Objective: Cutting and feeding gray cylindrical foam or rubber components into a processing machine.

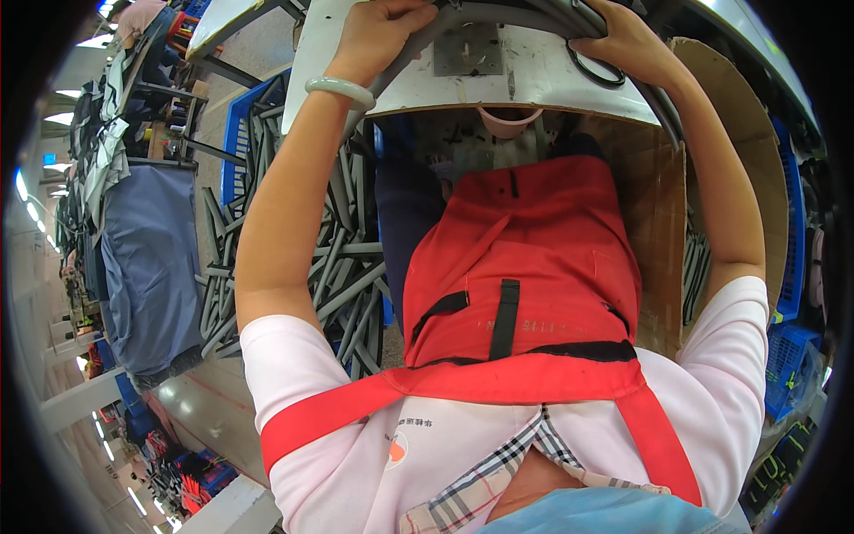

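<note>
A long, bent grey strip [507,16], smooth and tube-like, arches across the top of the view over a white work table [551,89]. My left hand [378,36], below a pale bangle, has its fingers closed on the strip's left part. On the other side my right hand [623,43] grips it too, thumb beneath. One grey end hangs down past the table edge beside my right forearm. A thin black loop [598,78] shows just under my right hand; I cannot tell what it belongs to. The strip's upper part runs out of view.
Many similar grey strips lie in a pile [351,276] at my left, by a blue crate [236,142]. A pink bowl [509,125] sits under the table's front edge. Cardboard [654,249] stands at my right. A red apron [534,231] covers my lap.
</note>
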A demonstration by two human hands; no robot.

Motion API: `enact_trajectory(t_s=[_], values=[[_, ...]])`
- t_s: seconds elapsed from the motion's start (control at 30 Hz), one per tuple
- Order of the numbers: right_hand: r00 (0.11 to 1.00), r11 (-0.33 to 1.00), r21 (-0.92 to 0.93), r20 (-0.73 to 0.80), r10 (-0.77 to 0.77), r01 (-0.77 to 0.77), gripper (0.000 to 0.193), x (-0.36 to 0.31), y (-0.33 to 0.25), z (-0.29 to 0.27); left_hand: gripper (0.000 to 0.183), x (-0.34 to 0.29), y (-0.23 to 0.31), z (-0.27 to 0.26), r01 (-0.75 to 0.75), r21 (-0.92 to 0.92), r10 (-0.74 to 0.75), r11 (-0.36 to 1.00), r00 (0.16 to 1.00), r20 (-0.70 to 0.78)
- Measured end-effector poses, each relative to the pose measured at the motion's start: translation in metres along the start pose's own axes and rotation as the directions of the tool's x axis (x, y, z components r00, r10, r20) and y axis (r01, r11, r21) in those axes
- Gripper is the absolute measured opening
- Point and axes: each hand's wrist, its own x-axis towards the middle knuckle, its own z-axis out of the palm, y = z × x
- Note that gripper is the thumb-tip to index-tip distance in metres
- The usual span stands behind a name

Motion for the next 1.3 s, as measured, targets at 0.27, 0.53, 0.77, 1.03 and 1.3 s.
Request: enact_trajectory(t_s=[0.27,0.53,0.77,1.03,1.3], values=[[0.964,0.940,-0.216,0.032,-0.263,0.264,0.048,-0.038,-0.013,0.034,0.030,-0.015,-0.030,-0.009,-0.277,0.345,0.249,0.897,0.961,0.123],[0.940,0.894,-0.327,-0.041,-0.338,0.307,0.033,-0.050,-0.028,0.030,0.033,-0.030,-0.029,-0.029,-0.250,0.430,0.182,0.867,0.964,0.193],[0.678,0.680,-0.051,0.161,-0.717,0.731,0.025,-0.075,-0.072,0.079,0.032,-0.044,-0.020,-0.002,-0.235,0.269,0.128,0.934,0.923,0.362],[0.550,0.549,-0.051,0.150,-0.822,0.834,0.018,-0.079,-0.114,0.153,0.032,-0.050,-0.004,0.049,-0.051,-0.074,0.074,0.996,0.933,0.352],[0.579,0.571,-0.098,0.119,-0.807,0.815,0.018,-0.077,-0.104,0.161,0.027,-0.070,0.006,0.050,0.325,-0.345,-0.153,0.880,0.884,0.443]])
